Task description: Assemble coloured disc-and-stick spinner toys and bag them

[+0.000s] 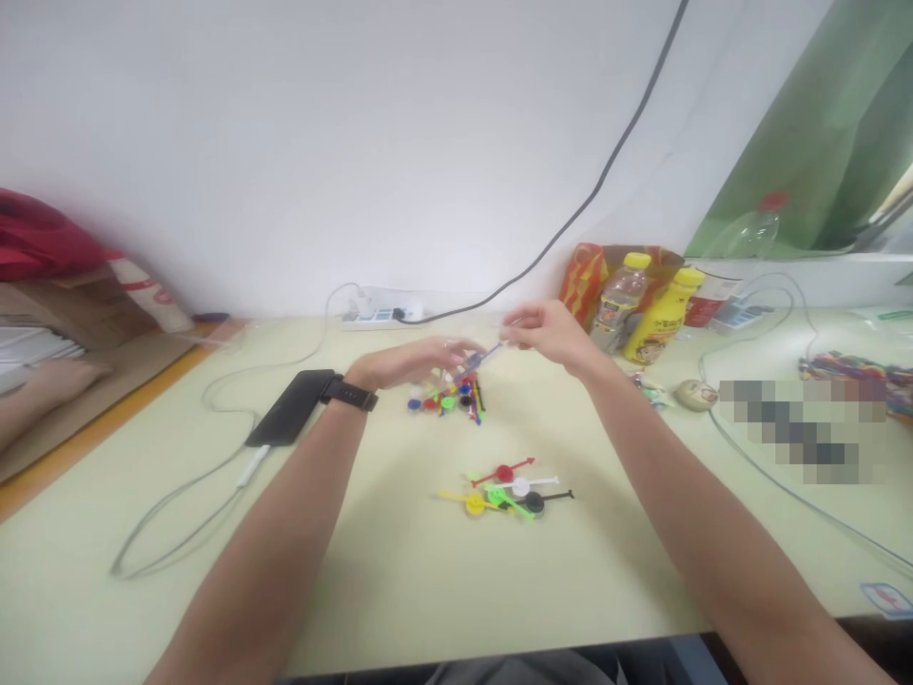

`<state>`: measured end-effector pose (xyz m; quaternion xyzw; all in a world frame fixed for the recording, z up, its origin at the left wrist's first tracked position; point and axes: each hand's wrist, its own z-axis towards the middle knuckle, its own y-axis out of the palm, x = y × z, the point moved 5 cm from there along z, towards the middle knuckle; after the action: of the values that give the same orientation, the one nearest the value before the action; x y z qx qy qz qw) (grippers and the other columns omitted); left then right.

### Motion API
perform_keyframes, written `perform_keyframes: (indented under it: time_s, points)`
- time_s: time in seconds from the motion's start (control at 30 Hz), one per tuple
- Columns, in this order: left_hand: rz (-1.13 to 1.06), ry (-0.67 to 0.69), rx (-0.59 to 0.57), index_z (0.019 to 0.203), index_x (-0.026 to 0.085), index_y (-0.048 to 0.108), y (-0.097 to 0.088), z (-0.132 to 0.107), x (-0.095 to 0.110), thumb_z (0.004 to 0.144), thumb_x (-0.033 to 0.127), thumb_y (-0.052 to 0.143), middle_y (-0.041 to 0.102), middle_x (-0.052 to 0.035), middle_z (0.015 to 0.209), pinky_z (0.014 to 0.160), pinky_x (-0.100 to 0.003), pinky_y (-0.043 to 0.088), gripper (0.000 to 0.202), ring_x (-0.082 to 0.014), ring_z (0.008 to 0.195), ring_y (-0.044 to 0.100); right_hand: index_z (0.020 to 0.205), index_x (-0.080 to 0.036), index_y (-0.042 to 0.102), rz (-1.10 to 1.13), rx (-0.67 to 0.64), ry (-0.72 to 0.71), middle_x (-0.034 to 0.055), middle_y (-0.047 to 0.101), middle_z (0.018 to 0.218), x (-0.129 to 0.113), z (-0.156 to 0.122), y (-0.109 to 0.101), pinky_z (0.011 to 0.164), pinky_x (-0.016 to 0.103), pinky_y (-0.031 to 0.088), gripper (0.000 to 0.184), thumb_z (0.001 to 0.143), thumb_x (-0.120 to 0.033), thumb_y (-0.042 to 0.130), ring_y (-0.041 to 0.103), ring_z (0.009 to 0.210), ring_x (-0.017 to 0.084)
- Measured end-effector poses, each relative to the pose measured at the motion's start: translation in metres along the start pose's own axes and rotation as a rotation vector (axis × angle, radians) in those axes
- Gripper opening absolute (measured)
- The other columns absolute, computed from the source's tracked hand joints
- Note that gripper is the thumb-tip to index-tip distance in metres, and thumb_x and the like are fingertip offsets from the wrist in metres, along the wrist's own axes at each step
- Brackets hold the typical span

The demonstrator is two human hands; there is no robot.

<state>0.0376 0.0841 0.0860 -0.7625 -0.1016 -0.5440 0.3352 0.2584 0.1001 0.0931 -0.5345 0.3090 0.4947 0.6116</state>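
A blue arrow spinner, blurred, spans the gap between my two hands above the table. My right hand pinches its upper end between thumb and fingertips. At its lower, disc-like end are the curled fingers of my left hand, wearing a black watch on the wrist. Below my left hand lies a pile of small coloured discs and arrows. Nearer to me rests a group of arrow spinners: red, white, yellow, green and black.
On the left lie a black phone and its looping white cable. A power strip sits against the wall. Two yellow-capped bottles and a round tin stand right. Another person's hand rests far left.
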Motion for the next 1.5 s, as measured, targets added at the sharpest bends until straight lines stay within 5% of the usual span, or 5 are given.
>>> perform_keyframes:
  time_s: [0.17, 0.43, 0.7, 1.0, 1.5]
  points:
    - [-0.035, -0.08, 0.023, 0.143, 0.033, 0.059, -0.006, 0.0, -0.014, 0.09, 0.058, 0.061, 0.064, -0.009, 0.132, 0.085, -0.036, 0.054, 0.059, -0.0288, 0.114, 0.062, 0.073, -0.018, 0.069, -0.281, -0.181, 0.034, 0.0095, 0.076, 0.08, -0.005, -0.007, -0.016, 0.062, 0.03, 0.049, 0.032, 0.089, -0.046, 0.071, 0.066, 0.068, 0.019]
    - [-0.062, -0.137, 0.048, 0.139, 0.033, 0.062, -0.011, 0.0, -0.026, 0.087, 0.058, 0.066, 0.064, -0.0077, 0.137, 0.081, -0.031, 0.053, 0.058, -0.0284, 0.119, 0.061, 0.079, -0.017, 0.078, -0.576, -1.167, 0.076, 0.0044, 0.077, 0.083, 0.01, -0.047, 0.051, 0.064, 0.026, 0.046, 0.018, 0.071, -0.033, 0.08, 0.068, 0.075, 0.019]
    - [-0.091, -0.143, 0.035, 0.147, 0.034, 0.055, -0.011, 0.0, -0.027, 0.089, 0.056, 0.064, 0.065, -0.0084, 0.135, 0.083, -0.032, 0.051, 0.062, -0.0278, 0.117, 0.061, 0.079, -0.017, 0.075, -0.578, -1.363, 0.032, -0.0013, 0.073, 0.078, 0.007, -0.069, 0.108, 0.062, 0.024, 0.044, 0.017, 0.071, -0.031, 0.081, 0.063, 0.073, 0.015]
    - [-0.181, -0.123, -0.014, 0.151, 0.031, 0.051, -0.007, 0.004, -0.028, 0.093, 0.05, 0.064, 0.065, -0.0109, 0.13, 0.08, -0.029, 0.048, 0.062, -0.027, 0.115, 0.061, 0.072, -0.016, 0.067, -0.536, -1.152, -0.061, 0.0005, 0.07, 0.074, -0.017, -0.054, 0.068, 0.057, 0.025, 0.037, 0.009, 0.077, -0.022, 0.062, 0.056, 0.066, 0.013]
    - [-0.205, -0.094, -0.013, 0.149, 0.03, 0.056, -0.005, 0.007, -0.027, 0.089, 0.048, 0.07, 0.068, -0.0113, 0.13, 0.079, -0.029, 0.049, 0.064, -0.028, 0.113, 0.064, 0.06, -0.018, 0.064, 0.218, -0.079, -0.116, 0.0013, 0.062, 0.052, -0.013, -0.005, -0.053, 0.04, 0.024, 0.037, 0.019, 0.071, -0.026, 0.077, 0.049, 0.04, 0.01]
